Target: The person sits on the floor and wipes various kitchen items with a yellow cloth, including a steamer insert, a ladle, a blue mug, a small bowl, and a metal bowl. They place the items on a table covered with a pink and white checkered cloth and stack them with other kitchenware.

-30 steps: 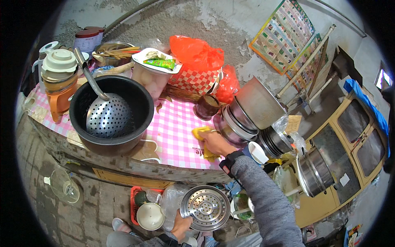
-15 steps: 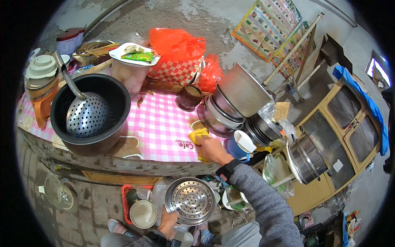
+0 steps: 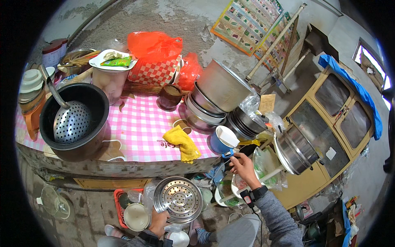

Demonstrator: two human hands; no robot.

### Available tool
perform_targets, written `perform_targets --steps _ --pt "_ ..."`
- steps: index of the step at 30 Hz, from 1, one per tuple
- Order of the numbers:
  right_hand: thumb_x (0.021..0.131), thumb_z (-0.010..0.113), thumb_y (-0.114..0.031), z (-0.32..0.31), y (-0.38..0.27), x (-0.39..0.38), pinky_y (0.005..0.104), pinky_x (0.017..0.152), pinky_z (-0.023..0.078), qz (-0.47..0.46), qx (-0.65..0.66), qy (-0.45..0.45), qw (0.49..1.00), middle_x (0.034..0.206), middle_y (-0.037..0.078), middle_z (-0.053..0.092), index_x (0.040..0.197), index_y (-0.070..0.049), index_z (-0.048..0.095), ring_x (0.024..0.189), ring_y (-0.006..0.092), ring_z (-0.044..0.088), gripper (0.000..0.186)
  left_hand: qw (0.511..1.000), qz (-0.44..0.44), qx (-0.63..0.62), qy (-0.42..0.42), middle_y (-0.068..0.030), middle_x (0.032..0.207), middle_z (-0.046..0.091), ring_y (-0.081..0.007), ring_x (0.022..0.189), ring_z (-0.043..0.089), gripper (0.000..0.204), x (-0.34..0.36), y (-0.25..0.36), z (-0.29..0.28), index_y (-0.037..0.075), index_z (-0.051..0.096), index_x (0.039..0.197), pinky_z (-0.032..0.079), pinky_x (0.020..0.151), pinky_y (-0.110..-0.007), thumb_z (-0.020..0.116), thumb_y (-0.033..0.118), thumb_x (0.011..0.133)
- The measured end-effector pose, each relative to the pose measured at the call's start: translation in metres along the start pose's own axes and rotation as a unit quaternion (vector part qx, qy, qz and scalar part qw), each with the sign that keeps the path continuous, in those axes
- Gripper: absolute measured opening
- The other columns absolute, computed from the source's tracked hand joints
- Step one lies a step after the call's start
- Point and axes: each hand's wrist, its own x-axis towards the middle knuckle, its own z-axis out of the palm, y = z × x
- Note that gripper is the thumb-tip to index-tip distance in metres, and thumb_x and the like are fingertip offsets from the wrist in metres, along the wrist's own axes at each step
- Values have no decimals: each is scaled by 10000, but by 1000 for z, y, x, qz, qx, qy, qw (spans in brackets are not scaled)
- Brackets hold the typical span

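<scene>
My left hand (image 3: 158, 222) grips the rim of a round steel steamer plate (image 3: 178, 200) full of holes, held low in front of the table. My right hand (image 3: 243, 168) is off the table's front edge, fingers apart and loosely bent, with nothing seen in it. Its fingertips come close to the handle of a blue mug (image 3: 221, 140); whether they touch cannot be made out. A white piece sits in the mug's mouth. On the checked tablecloth (image 3: 138, 127), a crumpled yellow cloth (image 3: 183, 144) lies at the front edge, left of the mug.
A black pot (image 3: 101, 115) with a perforated skimmer (image 3: 73, 123) stands on the left. Stacked pans (image 3: 204, 113) and a dark jar (image 3: 169, 98) are behind the cloth. Below are a red basket (image 3: 119, 210) and a white bowl (image 3: 136, 216); a steel pot (image 3: 300, 150) stands right.
My right hand has let go of the yellow cloth, leaving it on the table, and moved right and down towards the blue mug. My left hand still holds the steamer plate; the view has shifted.
</scene>
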Motion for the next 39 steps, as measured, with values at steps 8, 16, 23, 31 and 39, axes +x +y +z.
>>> perform_targets --steps 8,16,23,31,39 --pt "950 540 -404 3 23 44 313 624 525 142 188 -105 966 932 130 632 1106 -29 492 764 204 653 409 1000 10 -11 10 -116 1085 520 -327 968 580 626 3 -4 0 163 365 1253 535 732 -578 504 -53 683" --pt "941 573 -373 18 48 59 327 584 463 134 301 -81 941 799 84 564 895 -78 459 664 184 546 320 1000 1 9 -5 -107 1108 525 -339 996 576 645 1 -1 1 154 346 1276 531 728 -578 513 -52 688" --pt "975 521 -342 32 37 29 297 541 402 67 270 -55 959 699 40 477 814 -106 426 608 145 472 301 1000 1 -3 -4 -123 1139 508 -348 1019 567 663 10 -8 -5 166 323 1297 537 714 -576 515 -50 700" --pt "978 519 -304 10 6 -17 275 501 394 69 266 -107 956 707 33 489 866 -79 463 597 132 502 258 999 30 -5 -9 -105 1045 546 -303 905 617 589 2 -2 -8 119 395 1249 577 662 -510 504 -49 695" --pt "982 510 -320 17 -39 -24 268 482 376 92 230 -183 951 745 45 521 896 -66 481 597 124 480 271 999 23 24 19 -104 902 571 -244 767 641 486 -9 -4 -6 54 426 1198 595 632 -440 487 -48 727"
